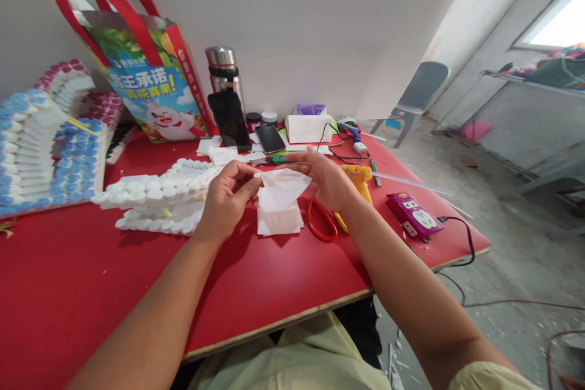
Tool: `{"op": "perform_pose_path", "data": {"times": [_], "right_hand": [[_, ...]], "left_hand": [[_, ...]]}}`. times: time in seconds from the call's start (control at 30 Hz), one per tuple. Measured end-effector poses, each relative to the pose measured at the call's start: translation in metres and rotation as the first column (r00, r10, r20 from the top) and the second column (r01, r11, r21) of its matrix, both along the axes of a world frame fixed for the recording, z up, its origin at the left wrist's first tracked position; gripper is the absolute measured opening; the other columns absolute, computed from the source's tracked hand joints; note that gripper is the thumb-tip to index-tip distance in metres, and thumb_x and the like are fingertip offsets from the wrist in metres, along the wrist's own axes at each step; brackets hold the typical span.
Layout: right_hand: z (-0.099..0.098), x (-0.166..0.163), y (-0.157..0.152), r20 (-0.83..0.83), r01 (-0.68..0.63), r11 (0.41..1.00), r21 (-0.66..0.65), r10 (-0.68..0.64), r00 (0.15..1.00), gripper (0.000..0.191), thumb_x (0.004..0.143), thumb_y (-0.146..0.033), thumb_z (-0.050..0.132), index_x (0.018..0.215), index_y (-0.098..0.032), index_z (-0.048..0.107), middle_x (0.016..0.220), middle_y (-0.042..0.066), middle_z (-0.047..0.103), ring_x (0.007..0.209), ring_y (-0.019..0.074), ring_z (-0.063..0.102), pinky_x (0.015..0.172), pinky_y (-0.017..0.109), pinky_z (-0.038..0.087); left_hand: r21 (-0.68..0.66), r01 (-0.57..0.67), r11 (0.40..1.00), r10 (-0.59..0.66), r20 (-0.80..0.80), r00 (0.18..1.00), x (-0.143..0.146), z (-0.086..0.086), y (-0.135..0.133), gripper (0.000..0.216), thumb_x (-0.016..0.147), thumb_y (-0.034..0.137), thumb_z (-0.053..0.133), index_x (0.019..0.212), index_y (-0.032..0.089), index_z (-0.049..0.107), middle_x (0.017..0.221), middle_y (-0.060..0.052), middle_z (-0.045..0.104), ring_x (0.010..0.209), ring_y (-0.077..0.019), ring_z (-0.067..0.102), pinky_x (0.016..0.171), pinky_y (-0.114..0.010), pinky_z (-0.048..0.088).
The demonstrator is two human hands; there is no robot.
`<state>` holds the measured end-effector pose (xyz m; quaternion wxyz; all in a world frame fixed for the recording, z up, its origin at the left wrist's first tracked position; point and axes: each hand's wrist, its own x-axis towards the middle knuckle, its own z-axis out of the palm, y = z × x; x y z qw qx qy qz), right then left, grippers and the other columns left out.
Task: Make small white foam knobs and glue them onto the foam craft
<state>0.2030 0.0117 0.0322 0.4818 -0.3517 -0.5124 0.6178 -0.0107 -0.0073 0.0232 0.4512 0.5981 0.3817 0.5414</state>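
Observation:
Both hands hold a folded white sheet (280,201) of thin paper or foam above the red table (91,280). My left hand (226,198) pinches its left upper edge with closed fingers. My right hand (326,180) grips the right upper corner, fingers curled round it. The sheet hangs down between them, its lower edge resting near the table. Just left of my left hand lies a white piece made of rows of small white caps (159,195).
Red-handled scissors (322,219) and a yellow glue gun (359,180) lie under my right wrist. A purple power strip (414,213) sits right, with a cable. Behind stand a printed bag (150,85), steel flask (223,70), two phones (230,119), white box (308,128). Blue and pink cap pieces (41,146) left.

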Motion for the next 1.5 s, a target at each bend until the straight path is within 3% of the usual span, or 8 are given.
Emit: {"op": "perform_pose_path", "data": {"times": [0.17, 0.27, 0.4, 0.67, 0.83, 0.97, 1.07, 1.5], "right_hand": [[-0.006, -0.01, -0.002, -0.203, -0.363, 0.854, -0.371, 0.307, 0.93, 0.041, 0.105, -0.041, 0.035, 0.103, -0.012, 0.065, 0.086, 0.014, 0.074, 0.075, 0.0234, 0.071, 0.075, 0.042, 0.059], [-0.005, -0.011, -0.008, -0.329, -0.568, 0.719, -0.4, 0.466, 0.822, 0.044, 0.107, -0.037, 0.028, 0.101, -0.013, 0.063, 0.083, 0.013, 0.073, 0.074, 0.0233, 0.07, 0.075, 0.044, 0.06], [-0.003, -0.008, -0.011, -0.392, -0.608, 0.699, -0.377, 0.474, 0.788, 0.03, 0.105, -0.03, 0.038, 0.102, -0.014, 0.063, 0.085, 0.009, 0.069, 0.075, 0.02, 0.066, 0.075, 0.042, 0.06], [-0.002, -0.01, -0.011, -0.239, -0.465, 0.851, -0.245, 0.413, 0.879, 0.02, 0.087, -0.031, 0.075, 0.095, -0.014, 0.067, 0.073, -0.004, 0.042, 0.056, 0.0079, 0.03, 0.051, 0.023, 0.036], [-0.012, -0.016, -0.011, 0.235, -0.183, 0.982, 0.037, 0.17, 0.957, 0.033, 0.086, -0.044, 0.072, 0.102, -0.017, 0.065, 0.07, -0.005, 0.046, 0.059, 0.0098, 0.038, 0.055, 0.025, 0.036], [-0.018, -0.022, -0.013, 0.535, -0.024, 0.906, 0.423, -0.228, 0.814, 0.026, 0.092, -0.045, 0.062, 0.088, -0.019, 0.063, 0.075, -0.001, 0.059, 0.066, 0.0127, 0.049, 0.061, 0.026, 0.036], [-0.018, -0.026, -0.017, 0.557, 0.031, 0.857, 0.514, -0.361, 0.748, 0.024, 0.092, -0.041, 0.06, 0.082, -0.019, 0.061, 0.07, -0.001, 0.059, 0.064, 0.0129, 0.048, 0.061, 0.026, 0.034], [-0.025, -0.033, -0.018, 0.509, 0.088, 0.848, 0.523, -0.393, 0.766, 0.016, 0.09, -0.035, 0.061, 0.082, -0.02, 0.061, 0.071, -0.001, 0.061, 0.064, 0.0134, 0.05, 0.061, 0.027, 0.036]], "left_hand": [[0.081, 0.043, 0.996, -0.032, -0.14, 0.99, 0.0, 0.001, -0.006, 0.012, 0.09, 0.03, 0.07, 0.095, 0.021, 0.064, 0.075, 0.0, 0.064, 0.059, -0.0117, 0.057, 0.059, -0.026, 0.049], [0.107, 0.058, 0.993, -0.031, -0.238, 0.971, 0.0, 0.001, -0.009, 0.012, 0.091, 0.031, 0.069, 0.096, 0.021, 0.066, 0.086, -0.002, 0.069, 0.069, -0.0131, 0.062, 0.065, -0.027, 0.051], [0.095, 0.108, 0.99, -0.08, -0.261, 0.962, 0.001, 0.001, -0.01, 0.012, 0.091, 0.032, 0.068, 0.097, 0.021, 0.066, 0.082, -0.002, 0.068, 0.072, -0.0149, 0.064, 0.066, -0.027, 0.051], [0.05, 0.054, 0.997, -0.043, -0.195, 0.98, 0.003, -0.007, -0.004, 0.017, 0.089, 0.036, 0.071, 0.093, 0.021, 0.065, 0.071, 0.001, 0.059, 0.058, -0.0117, 0.052, 0.055, -0.025, 0.043], [-0.015, 0.028, 0.999, -0.03, -0.128, 0.991, 0.006, -0.013, -0.001, 0.016, 0.088, 0.033, 0.072, 0.089, 0.022, 0.062, 0.065, 0.003, 0.055, 0.053, -0.0103, 0.048, 0.052, -0.024, 0.039], [-0.048, -0.002, 0.999, -0.002, -0.094, 0.996, 0.009, -0.014, 0.0, 0.018, 0.086, 0.034, 0.073, 0.087, 0.02, 0.061, 0.066, 0.003, 0.057, 0.051, -0.0095, 0.048, 0.05, -0.023, 0.039], [-0.045, -0.02, 0.999, 0.016, -0.087, 0.996, 0.011, -0.014, -0.001, 0.017, 0.086, 0.033, 0.073, 0.086, 0.02, 0.062, 0.063, 0.004, 0.056, 0.05, -0.0098, 0.049, 0.049, -0.023, 0.039], [0.001, -0.07, 0.998, 0.07, -0.128, 0.989, 0.01, -0.017, -0.001, 0.014, 0.086, 0.031, 0.073, 0.086, 0.021, 0.064, 0.06, 0.005, 0.056, 0.048, -0.0099, 0.05, 0.048, -0.023, 0.04]]}}
